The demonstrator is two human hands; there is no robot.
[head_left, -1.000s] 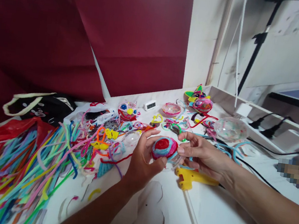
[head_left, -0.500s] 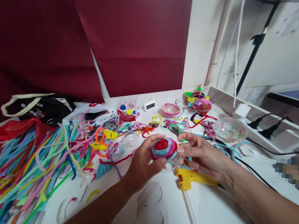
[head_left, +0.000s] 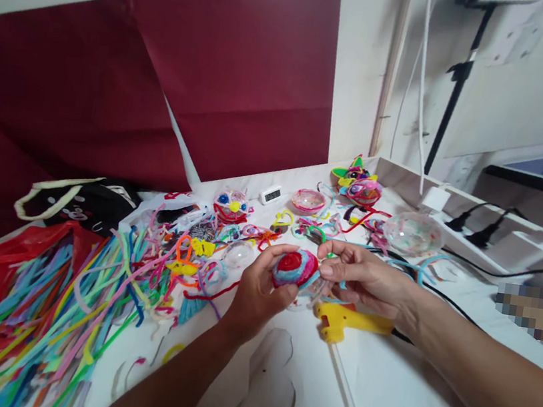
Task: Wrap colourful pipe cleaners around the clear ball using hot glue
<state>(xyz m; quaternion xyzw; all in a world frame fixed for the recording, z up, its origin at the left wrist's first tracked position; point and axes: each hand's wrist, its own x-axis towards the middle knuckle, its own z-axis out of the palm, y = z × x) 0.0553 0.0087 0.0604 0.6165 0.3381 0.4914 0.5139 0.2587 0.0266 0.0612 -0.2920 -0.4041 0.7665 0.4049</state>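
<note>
Clasped by the left hand (head_left: 256,294) is one oval ball wrapped in red, light-blue and pink fuzzy strands (head_left: 295,269), red coil facing the camera, long axis roughly nine-to-three. The right hand (head_left: 360,274) is at its right edge; whether it pinches, I cannot tell. From the ball, one yellow plastic glue gun (head_left: 353,321) lies at four o'clock, one round clear bowl (head_left: 413,234) at two, one white digital clock (head_left: 270,194) at eleven.

Maroon backdrop (head_left: 249,72) (visibly creased).
</note>
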